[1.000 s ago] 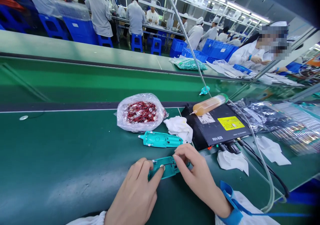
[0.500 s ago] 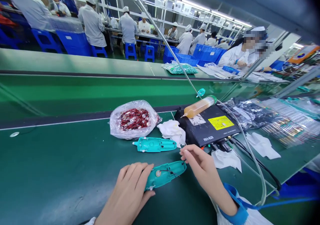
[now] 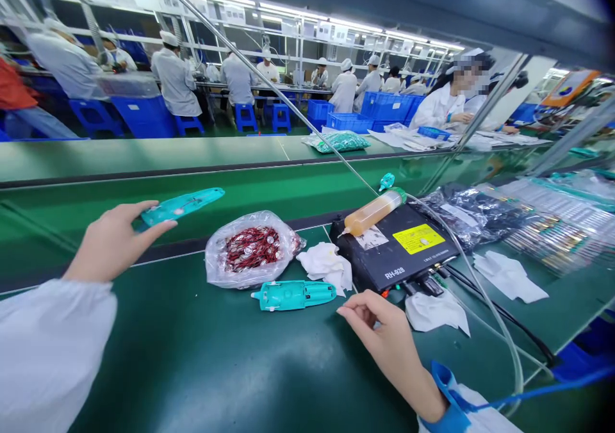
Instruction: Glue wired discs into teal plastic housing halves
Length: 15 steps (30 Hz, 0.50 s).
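Note:
My left hand (image 3: 115,237) is raised at the left, its thumb and fingers closed on one end of a teal plastic housing half (image 3: 185,206). A small round disc and a dark wire show inside this shell, which is held tilted above the dark rear edge of the bench. A second teal housing half (image 3: 295,296) lies on the bench, open side up, with its narrow tip to the left. Just right of its wide end hovers my right hand (image 3: 379,327), with thumb and forefinger pinched together and nothing visible between them. A blue band circles the right wrist.
Behind the second shell sits a clear bag (image 3: 252,248) of red-wired discs beside a crumpled tissue (image 3: 327,266). An amber-filled syringe (image 3: 375,214) rests on a black box (image 3: 398,247), with hose and cables running right. Wrapped parts (image 3: 557,228) lie farther right. Co-workers sit beyond.
My left hand has carried the wired shell up and left, from the front of the bench to its rear edge. My right hand has stayed nearly in place. The view has shifted slightly.

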Each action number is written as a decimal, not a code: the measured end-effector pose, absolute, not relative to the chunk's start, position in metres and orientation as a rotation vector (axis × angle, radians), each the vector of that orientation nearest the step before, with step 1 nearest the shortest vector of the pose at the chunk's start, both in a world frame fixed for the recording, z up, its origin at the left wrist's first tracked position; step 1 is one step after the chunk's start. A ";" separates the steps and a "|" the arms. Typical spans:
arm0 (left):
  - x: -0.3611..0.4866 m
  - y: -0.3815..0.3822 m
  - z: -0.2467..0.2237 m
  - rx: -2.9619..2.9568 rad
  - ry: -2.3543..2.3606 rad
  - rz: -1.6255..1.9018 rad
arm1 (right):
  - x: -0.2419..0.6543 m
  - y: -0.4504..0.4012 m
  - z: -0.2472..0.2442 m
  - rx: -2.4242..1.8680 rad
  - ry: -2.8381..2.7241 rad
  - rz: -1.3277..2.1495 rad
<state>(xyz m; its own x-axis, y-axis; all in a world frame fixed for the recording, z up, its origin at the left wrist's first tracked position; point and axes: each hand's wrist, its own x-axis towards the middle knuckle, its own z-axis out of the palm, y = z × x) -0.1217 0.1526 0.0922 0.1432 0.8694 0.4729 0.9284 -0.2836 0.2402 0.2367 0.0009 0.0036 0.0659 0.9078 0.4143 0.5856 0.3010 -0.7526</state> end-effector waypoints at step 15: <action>-0.004 0.138 0.066 -2.669 -1.526 -0.320 | 0.238 -0.003 -0.003 -1.363 -1.736 0.329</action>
<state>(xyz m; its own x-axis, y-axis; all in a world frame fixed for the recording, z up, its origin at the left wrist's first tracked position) -0.0042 0.1383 0.0662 0.4916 0.8467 0.2038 0.8572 -0.5117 0.0581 0.2380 -0.0031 -0.0027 -0.0113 0.8833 0.4688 0.6504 0.3626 -0.6675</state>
